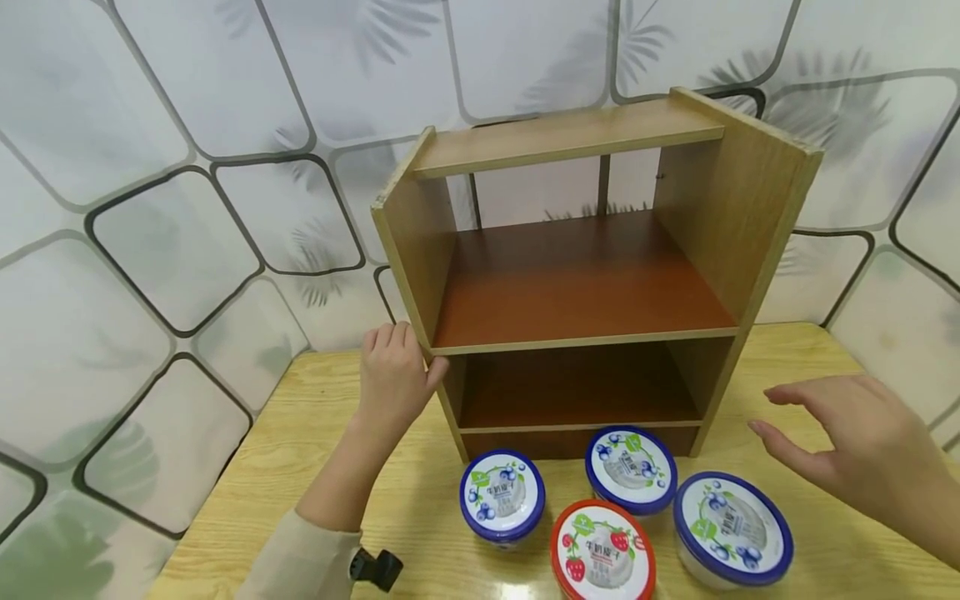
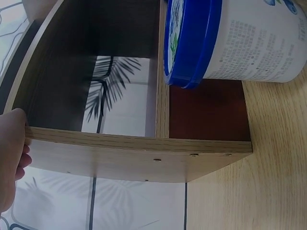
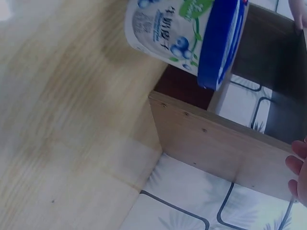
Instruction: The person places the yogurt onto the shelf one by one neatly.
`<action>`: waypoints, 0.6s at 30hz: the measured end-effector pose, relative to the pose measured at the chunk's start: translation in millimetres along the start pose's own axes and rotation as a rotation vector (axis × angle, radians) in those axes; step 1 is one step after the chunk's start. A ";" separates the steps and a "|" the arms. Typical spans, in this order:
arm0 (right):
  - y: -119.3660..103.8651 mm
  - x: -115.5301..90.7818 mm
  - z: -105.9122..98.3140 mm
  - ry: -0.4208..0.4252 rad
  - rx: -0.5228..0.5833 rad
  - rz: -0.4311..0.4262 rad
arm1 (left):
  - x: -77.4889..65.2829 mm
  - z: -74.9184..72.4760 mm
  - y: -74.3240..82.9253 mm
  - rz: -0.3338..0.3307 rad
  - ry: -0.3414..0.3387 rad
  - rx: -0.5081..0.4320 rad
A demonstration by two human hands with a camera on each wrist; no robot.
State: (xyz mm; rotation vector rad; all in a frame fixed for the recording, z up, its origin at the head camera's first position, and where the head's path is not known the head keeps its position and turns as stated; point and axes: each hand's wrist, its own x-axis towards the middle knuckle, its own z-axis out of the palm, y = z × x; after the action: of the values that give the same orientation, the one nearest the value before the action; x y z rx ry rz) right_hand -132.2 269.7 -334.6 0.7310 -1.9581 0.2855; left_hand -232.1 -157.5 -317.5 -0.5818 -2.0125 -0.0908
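A small wooden shelf unit (image 1: 577,275) with reddish-brown boards stands upright on the table. My left hand (image 1: 392,371) grips the edge of its left side panel, thumb at the front and fingers round the outer side. In the left wrist view, that hand (image 2: 10,160) is partly cut off at the frame's edge. To the right of the unit, my right hand (image 1: 862,433) hovers with thumb and fingers apart, holding nothing. Nearest to it is a blue-lidded tub (image 1: 733,529) with blueberries printed on the lid.
Two more blue-lidded tubs, one at left (image 1: 502,496) and one by the unit's base (image 1: 632,469), stand in front. A red-lidded strawberry tub (image 1: 603,550) is between them, nearer me. The wooden table (image 1: 300,450) meets a patterned wall covering (image 1: 172,267) behind.
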 end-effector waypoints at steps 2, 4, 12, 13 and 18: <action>-3.6 -0.7 0.7 0.046 0.017 -0.050 | 0.0 -0.3 0.0 -0.002 -0.005 -0.001; -8.3 -1.2 1.1 0.078 0.035 -0.093 | -0.2 -0.6 0.0 -0.005 -0.018 -0.007; -28.3 -6.1 -1.7 0.113 0.046 -0.210 | -0.2 -1.2 0.4 -0.012 -0.031 -0.036; -29.9 -7.7 -2.0 0.115 0.044 -0.218 | -0.3 -1.2 0.5 -0.013 -0.034 -0.039; -32.3 -19.0 -6.2 0.033 0.059 -0.214 | -0.2 -1.9 0.9 -0.016 -0.045 -0.051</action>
State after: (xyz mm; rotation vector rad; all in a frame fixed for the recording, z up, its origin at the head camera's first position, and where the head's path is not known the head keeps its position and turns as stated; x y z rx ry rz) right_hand -102.0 254.1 -351.5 0.9607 -1.8286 0.2245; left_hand -230.0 -157.4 -316.9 -0.6046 -2.0637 -0.1406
